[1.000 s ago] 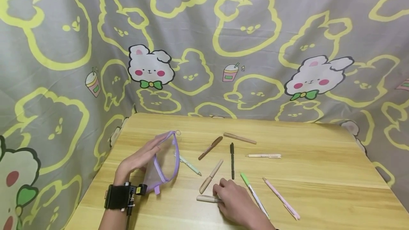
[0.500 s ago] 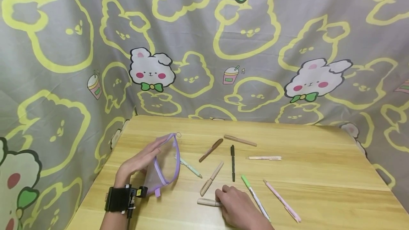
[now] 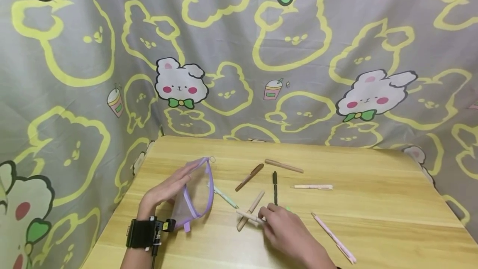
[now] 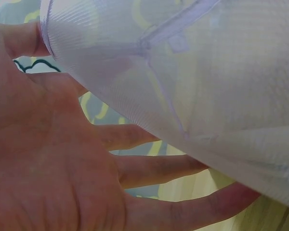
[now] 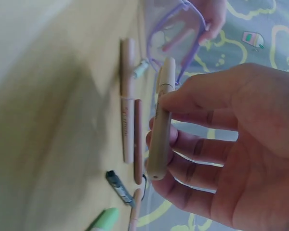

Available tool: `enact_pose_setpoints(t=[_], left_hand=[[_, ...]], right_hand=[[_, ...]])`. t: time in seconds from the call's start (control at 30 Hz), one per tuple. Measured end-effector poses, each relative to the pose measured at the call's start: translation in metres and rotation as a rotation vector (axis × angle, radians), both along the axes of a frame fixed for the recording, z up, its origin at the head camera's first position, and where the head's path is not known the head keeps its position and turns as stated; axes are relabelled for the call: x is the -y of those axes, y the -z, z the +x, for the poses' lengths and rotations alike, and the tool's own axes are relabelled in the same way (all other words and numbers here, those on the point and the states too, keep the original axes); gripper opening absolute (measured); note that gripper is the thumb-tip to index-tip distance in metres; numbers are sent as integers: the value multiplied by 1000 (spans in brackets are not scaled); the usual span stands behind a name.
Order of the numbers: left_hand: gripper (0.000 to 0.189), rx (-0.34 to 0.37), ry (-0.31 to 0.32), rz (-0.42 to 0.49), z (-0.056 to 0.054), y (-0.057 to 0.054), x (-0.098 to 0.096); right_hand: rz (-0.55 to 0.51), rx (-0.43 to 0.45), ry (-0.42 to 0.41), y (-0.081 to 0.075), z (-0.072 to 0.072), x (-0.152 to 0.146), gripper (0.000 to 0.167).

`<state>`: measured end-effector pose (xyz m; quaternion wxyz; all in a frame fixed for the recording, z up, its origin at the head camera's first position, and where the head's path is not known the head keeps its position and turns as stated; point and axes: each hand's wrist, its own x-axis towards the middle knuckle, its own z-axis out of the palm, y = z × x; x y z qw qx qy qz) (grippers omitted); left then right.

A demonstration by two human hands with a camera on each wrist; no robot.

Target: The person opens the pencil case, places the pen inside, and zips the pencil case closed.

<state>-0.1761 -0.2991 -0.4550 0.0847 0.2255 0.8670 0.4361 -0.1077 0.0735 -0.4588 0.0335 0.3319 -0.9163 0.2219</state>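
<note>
On the left of the head view my left hand point(image 3: 166, 192) holds up a see-through mesh pencil pouch point(image 3: 179, 211) with purple edging, its mouth spread toward the right. In the left wrist view, fingers point(image 4: 164, 168) lie against the mesh, their tips partly hidden by it. My right hand point(image 3: 287, 229) pinches a capped beige pen point(image 5: 160, 130) between thumb and fingertips, raised above the table. Below it another beige pen point(image 3: 257, 200) lies on the wood, partly covered. A mint-green pen point(image 3: 225, 196) rests beside the pouch, one end behind its rim.
Around the right hand lie a black pen point(image 3: 275, 188), a brown pen point(image 3: 249, 177), a tan pen point(image 3: 284, 165), a cream pen point(image 3: 313, 187) and a pink pen point(image 3: 333, 238). A green pen point(image 5: 106, 220) is mostly hidden in the head view. Patterned cloth point(image 3: 239, 53) hangs behind the table.
The right hand has lifted the beige pen off the table and moved it forward, over the other beige pen. My left hand keeps the pouch in place.
</note>
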Motion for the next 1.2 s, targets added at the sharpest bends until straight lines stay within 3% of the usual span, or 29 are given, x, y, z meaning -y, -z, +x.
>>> enact_pose_setpoints(t=[0.3,0.57,0.73,1.0,1.2], left_hand=[[54,-28,44,21,-3,3,-2],[54,18,-9,-9,-4,0,-4],[56,43,-27,-10,1,-2,-3],[57,38,4,5,5,7,2],[58,53,-3,10,4,-1,-2]], right_hand=[[-38,-41,10,-16,-27,17,13],[-35,-49,28,-25,-50,37,17],[-65,-35,35,-29,-60,50,18],[-83,-21,29,-21,-68,69,24],[-120,-5,47,-12,-71,84,24]])
